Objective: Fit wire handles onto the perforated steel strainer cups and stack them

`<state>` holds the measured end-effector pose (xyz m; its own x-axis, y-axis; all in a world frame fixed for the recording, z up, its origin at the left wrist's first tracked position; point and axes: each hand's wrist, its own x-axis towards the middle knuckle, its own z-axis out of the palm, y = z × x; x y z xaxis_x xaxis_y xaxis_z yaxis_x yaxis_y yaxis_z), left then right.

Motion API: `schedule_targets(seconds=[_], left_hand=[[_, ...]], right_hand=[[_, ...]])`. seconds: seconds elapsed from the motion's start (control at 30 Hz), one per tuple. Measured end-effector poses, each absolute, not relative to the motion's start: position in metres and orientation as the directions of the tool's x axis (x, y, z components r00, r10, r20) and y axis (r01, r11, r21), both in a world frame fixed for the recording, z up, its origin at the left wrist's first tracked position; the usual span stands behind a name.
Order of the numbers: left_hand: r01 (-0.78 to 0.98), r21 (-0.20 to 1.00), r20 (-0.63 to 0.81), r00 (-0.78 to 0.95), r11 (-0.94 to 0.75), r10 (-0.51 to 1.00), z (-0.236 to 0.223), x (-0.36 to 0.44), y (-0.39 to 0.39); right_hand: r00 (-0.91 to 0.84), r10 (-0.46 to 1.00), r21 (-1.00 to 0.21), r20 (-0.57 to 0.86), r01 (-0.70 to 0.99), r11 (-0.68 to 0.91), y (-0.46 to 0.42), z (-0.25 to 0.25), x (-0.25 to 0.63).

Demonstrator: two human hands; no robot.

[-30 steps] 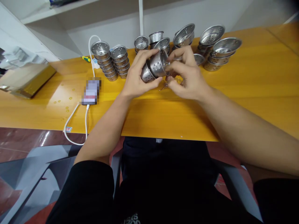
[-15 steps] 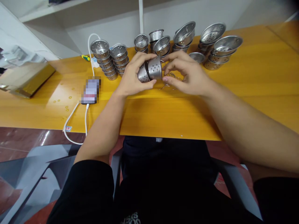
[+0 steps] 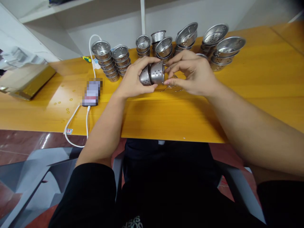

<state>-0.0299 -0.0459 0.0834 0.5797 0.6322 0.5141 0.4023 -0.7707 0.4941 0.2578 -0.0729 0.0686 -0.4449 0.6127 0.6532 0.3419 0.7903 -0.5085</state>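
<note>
My left hand [image 3: 134, 79] is wrapped round two perforated metal strainer cups, held tilted on their sides above the table. One strainer cup [image 3: 145, 76] sits deeper in the palm; the other strainer cup [image 3: 157, 72] has its rim toward the right. At that rim is my right hand [image 3: 190, 72], thumb and fingers curled in a pinch on what looks like a thin wire handle, mostly hidden by the fingers. Loose bent wires [image 3: 171, 88] lie on the table just below and behind the right fingers.
Stacked strainer cups [image 3: 109, 61] stand at the back left, with more cup stacks [image 3: 224, 52] along the back right. A phone [image 3: 92, 92] with a white cable [image 3: 71, 118] lies left on the yellow table [image 3: 166, 117]. A cardboard box [image 3: 28, 80] is at far left.
The right hand has turned slightly and its fingertips have come closer to the cup's rim. Both cups stay in the left hand, tilted a little differently.
</note>
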Motion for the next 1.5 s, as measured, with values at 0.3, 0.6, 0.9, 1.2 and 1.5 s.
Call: schedule_targets(seconds=[0.3, 0.6, 0.9, 1.2, 1.5], left_hand=[[0.434, 0.487, 0.534, 0.538, -0.758, 0.652, 0.081, -0.039, -0.041], [0.388, 0.648, 0.639, 0.191, -0.655, 0.745, 0.061, -0.053, -0.008], [0.245, 0.889, 0.364, 0.138, -0.388, 0.921, 0.022, -0.046, 0.017], [0.203, 0.821, 0.427, 0.403, -0.534, 0.81, 0.034, -0.018, -0.012], [0.102, 0.942, 0.259, 0.39, -0.321, 0.884, 0.035, -0.017, -0.024]], right_hand=[[-0.372, 0.618, -0.456, 0.693, 0.439, 0.774, -0.068, 0.062, 0.258], [-0.439, 0.782, -0.459, 0.444, 0.638, 0.618, -0.016, 0.008, 0.29], [-0.397, 0.758, -0.433, 0.518, 0.642, 0.632, -0.034, 0.021, 0.282], [-0.305, 0.705, -0.512, 0.64, 0.514, 0.688, -0.063, 0.037, 0.242], [-0.293, 0.644, -0.515, 0.706, 0.411, 0.752, -0.055, 0.036, 0.253]])
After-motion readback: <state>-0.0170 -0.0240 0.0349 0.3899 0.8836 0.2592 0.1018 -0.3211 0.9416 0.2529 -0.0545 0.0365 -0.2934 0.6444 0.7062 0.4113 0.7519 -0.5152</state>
